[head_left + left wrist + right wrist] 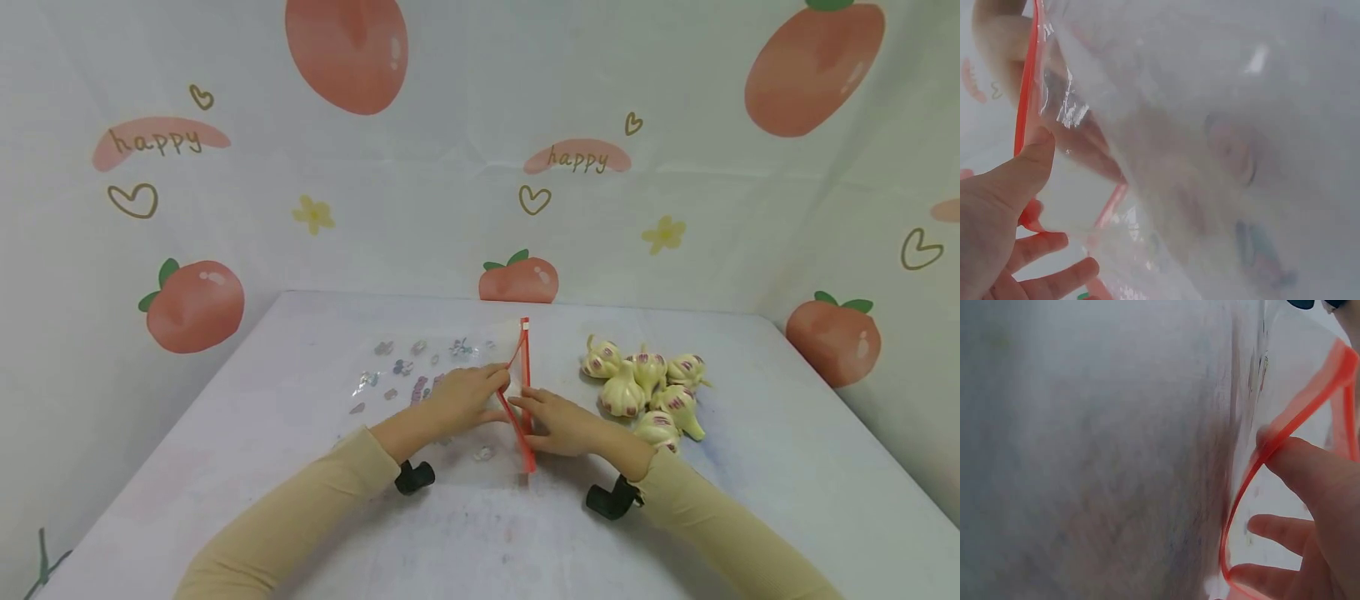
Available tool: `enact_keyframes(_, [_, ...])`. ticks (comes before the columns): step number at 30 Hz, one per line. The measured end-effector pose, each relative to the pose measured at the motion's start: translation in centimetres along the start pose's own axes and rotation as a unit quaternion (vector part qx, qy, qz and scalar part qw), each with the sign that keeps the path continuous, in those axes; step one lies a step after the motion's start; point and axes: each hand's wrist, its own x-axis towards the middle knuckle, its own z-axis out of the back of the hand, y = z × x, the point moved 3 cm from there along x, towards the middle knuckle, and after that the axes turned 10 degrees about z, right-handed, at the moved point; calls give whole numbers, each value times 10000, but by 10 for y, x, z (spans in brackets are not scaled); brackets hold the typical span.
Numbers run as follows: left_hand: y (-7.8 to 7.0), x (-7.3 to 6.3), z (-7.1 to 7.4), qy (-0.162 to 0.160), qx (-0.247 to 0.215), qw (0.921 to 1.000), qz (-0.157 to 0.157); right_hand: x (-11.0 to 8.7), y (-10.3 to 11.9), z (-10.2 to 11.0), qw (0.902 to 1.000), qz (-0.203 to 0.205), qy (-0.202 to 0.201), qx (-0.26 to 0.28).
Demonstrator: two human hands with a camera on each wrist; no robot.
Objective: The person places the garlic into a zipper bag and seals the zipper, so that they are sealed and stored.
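A clear plastic zip bag [461, 471] with small cartoon prints lies on the table, its red-edged mouth [527, 358] toward the right and spread apart. My left hand [468, 396] holds one red lip between thumb and forefinger; in the left wrist view its other fingers [1054, 281] stand spread below. From the other side, my right hand [566, 423] is at the opposite lip with its fingers fairly straight and apart. In the right wrist view the red strip crosses near the right thumb [1310, 465], whose tip shows through the film.
Several garlic bulbs [622, 392] lie in a cluster right of the bag, close beyond my right forearm. A white cloth [420, 183] printed with fruit and hearts hangs behind the table [787, 467]. Black camera mounts [611, 500] stick out below both wrists.
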Motion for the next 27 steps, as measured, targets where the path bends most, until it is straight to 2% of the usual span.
enact_keyframes(5, [3,0,13,-375,194,9989,-190,0,-3,0,9997,-203,93,127])
enact_keyframes(11, [7,1,28,-768,33,9963,-377,-1,-5,0,9982,-469,239,298])
enact_keyframes(20, [10,1,47,-839,175,9957,-354,0,-6,1,9961,-632,410,465])
enact_keyframes(27, [17,0,55,-1109,246,9928,-384,2,-6,-1,9957,-689,443,428])
